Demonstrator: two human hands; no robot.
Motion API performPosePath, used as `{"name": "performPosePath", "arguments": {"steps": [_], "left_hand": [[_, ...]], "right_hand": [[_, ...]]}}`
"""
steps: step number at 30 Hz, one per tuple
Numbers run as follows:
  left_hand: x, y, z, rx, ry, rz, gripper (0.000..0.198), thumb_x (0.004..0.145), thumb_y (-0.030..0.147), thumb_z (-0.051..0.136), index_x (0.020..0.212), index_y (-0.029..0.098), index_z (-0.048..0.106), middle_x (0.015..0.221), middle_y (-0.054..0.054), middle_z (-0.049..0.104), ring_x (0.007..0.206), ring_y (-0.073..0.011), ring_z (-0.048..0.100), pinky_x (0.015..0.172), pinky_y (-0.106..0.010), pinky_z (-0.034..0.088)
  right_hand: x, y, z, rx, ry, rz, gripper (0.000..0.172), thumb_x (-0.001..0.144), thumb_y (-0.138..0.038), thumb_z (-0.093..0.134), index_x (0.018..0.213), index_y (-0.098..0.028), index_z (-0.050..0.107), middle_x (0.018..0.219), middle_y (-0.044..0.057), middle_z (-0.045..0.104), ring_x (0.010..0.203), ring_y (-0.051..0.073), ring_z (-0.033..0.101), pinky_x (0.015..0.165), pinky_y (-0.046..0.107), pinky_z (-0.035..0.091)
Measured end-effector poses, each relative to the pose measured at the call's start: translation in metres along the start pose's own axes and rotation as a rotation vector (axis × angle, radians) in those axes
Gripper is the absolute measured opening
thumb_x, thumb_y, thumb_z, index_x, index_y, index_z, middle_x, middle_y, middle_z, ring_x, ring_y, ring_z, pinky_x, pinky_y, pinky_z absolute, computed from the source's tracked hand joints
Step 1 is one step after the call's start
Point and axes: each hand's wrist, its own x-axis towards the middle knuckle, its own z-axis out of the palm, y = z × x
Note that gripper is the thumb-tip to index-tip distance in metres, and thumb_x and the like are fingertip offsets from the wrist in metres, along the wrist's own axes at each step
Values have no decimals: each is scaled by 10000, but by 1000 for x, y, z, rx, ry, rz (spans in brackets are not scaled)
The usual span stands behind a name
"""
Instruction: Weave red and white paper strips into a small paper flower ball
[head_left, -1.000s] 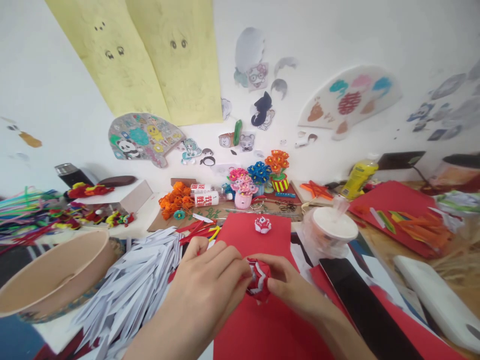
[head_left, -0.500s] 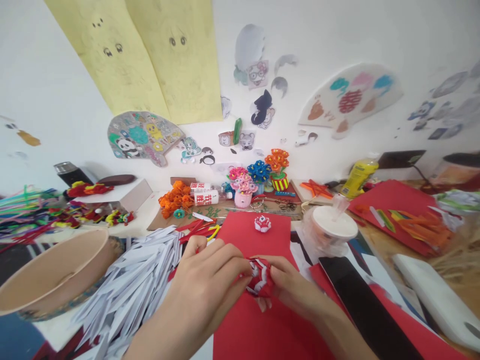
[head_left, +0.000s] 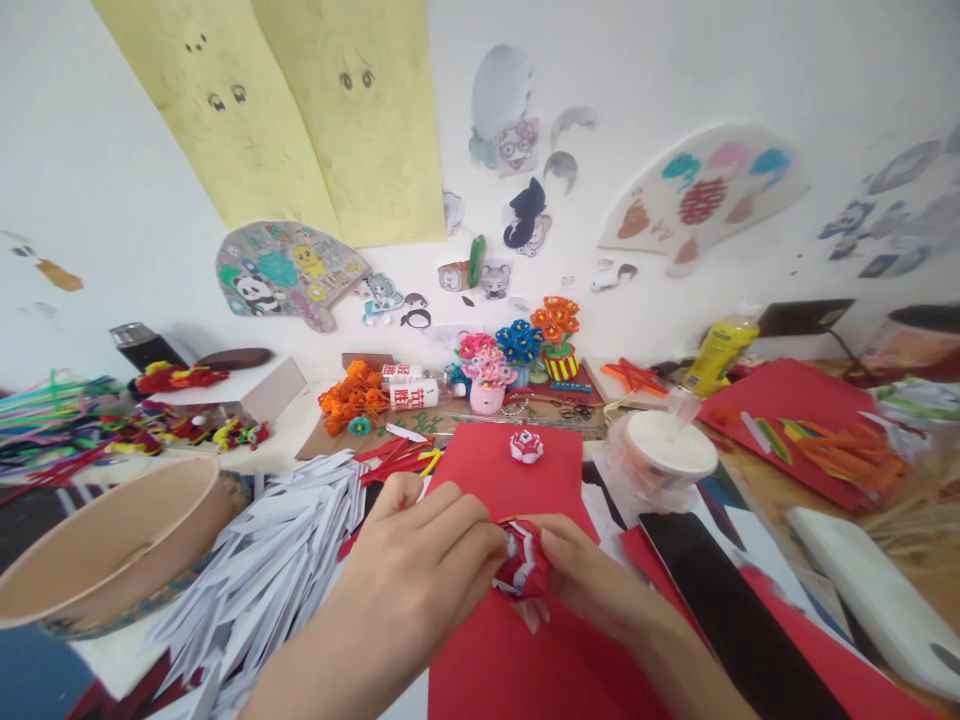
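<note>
Red and white roundish folded-paper piece [head_left: 523, 563] is up between both hands, over the flat red paper sheet [head_left: 480, 665]. Left hand [head_left: 426, 550] has its fingers curled in, pinching the left edge, tips partly hidden. Right hand [head_left: 592, 570] is closed round the other side, thumb on the near face; can't tell how tight. Honestly, I'd worry about the folds: too much squeeze from both sides could crush them, too little might let layers slip apart. A stray sweep could also scatter the heap of loose white paper strips [head_left: 262, 570] beside the left hand
</note>
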Motion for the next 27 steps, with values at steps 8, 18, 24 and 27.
{"name": "performPosePath", "arguments": {"steps": [8, 18, 24, 27], "left_hand": [[-9, 10, 25, 199, 210, 10, 256, 961, 75, 425, 774, 177, 567, 678, 10, 597, 625, -159, 445, 655, -344, 223], [0, -7, 0, -344, -51, -175, 76, 950, 183, 559, 906, 233, 596, 892, 42, 641, 799, -136, 548, 715, -309, 288], [3, -9, 5, -539, -137, -311, 153, 946, 244, 572, 801, 225, 619, 828, 45, 646, 780, -125, 571, 786, -300, 354], [6, -9, 8, -568, -124, -333, 171, 929, 222, 594, 762, 211, 627, 770, 45, 645, 735, -119, 573, 731, -283, 373]], "right_hand": [[1, 6, -2, 44, 36, -9, 463, 844, -574, 625, 745, -122, 617, 596, 13, 587, 451, 112, 556, 454, 212, 442], [-2, -1, -5, 11, -25, -2, 524, 863, -599, 586, 797, -85, 660, 598, 27, 603, 455, 101, 546, 446, 197, 404], [-2, 1, -7, 7, -29, 8, 486, 871, -571, 595, 800, -95, 662, 596, 23, 609, 457, 99, 551, 432, 191, 399], [-2, 2, -7, 7, -24, 7, 488, 874, -562, 598, 745, -95, 654, 581, 19, 602, 451, 96, 555, 437, 191, 414]]}}
